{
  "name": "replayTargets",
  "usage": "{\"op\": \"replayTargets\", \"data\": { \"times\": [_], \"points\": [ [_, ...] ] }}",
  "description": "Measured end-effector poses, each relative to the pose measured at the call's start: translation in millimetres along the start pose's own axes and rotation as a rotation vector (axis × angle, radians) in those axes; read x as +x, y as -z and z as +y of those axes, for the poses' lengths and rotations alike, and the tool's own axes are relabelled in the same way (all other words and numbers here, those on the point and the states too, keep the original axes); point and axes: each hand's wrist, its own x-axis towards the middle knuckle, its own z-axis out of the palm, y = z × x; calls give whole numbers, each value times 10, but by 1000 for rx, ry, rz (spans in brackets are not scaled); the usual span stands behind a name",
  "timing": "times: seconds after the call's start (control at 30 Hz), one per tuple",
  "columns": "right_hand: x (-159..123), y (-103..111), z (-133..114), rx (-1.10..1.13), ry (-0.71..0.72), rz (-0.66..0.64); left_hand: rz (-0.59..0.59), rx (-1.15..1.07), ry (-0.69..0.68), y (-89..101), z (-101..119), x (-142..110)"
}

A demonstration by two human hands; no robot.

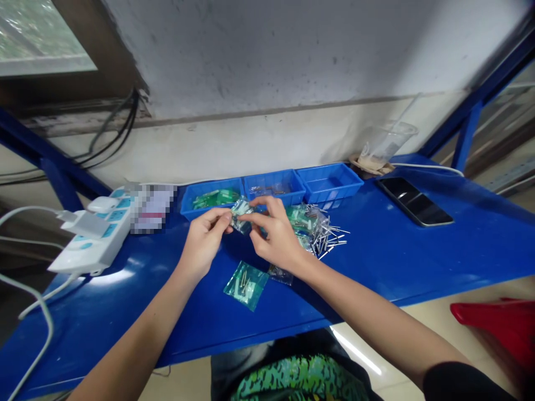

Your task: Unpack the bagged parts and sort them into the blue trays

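My left hand (204, 238) is closed, thumb and fingers pinching the edge of a small clear plastic bag (241, 208) with pale pieces inside. Beside it, my right hand (273, 231) has its fingers apart, the index fingertip touching the bag. Below the hands a flat green-tinted plastic bag (246, 285) lies on the table, showing metal pins and a light strip inside. Under and beyond my right hand is a pile of green bags (301, 218) and loose metal pins (328, 236). A small clear bag (281, 274) is partly hidden under my right wrist.
Three blue bins stand along the wall: the left bin (188, 207) holds green bags, the middle bin (297, 192) clear bags, the right bin (334, 192) shows its floor. A power strip (94, 239) is left; a phone (413, 200) and plastic cup (388, 142) are right.
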Motion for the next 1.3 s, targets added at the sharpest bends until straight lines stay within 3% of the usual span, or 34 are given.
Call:
{"op": "replayTargets", "data": {
  "times": [0.1,0.2,0.43,0.53,0.63,0.73,0.87,0.97,1.07,1.17,1.3],
  "points": [
    [53,40,-38,111,-173,45,61,310,-325,-23,26,-54],
    [114,96,-45,319,-384,3,19,516,-590,-47,73,-109],
    [136,93,-5,607,-624,-104,-43,622,-758,7,50,-98],
    [140,78,4,736,-655,-152,-88,597,-767,18,64,-98],
    [144,88,-3,793,-578,-186,-124,542,-699,-6,105,-114],
    [129,105,-17,618,-417,-159,-130,318,-434,-28,121,-105],
    [73,100,-27,240,-28,-91,-166,-179,65,-17,90,-38],
    [28,74,-26,54,136,-128,-194,-354,256,-12,73,-2],
    [5,51,-43,32,159,-142,-171,-383,259,-26,62,3],
    [15,48,-82,127,89,-75,-106,-230,108,-27,41,-6],
    [81,79,-100,353,-286,9,7,197,-256,3,43,-37]
  ]
}}
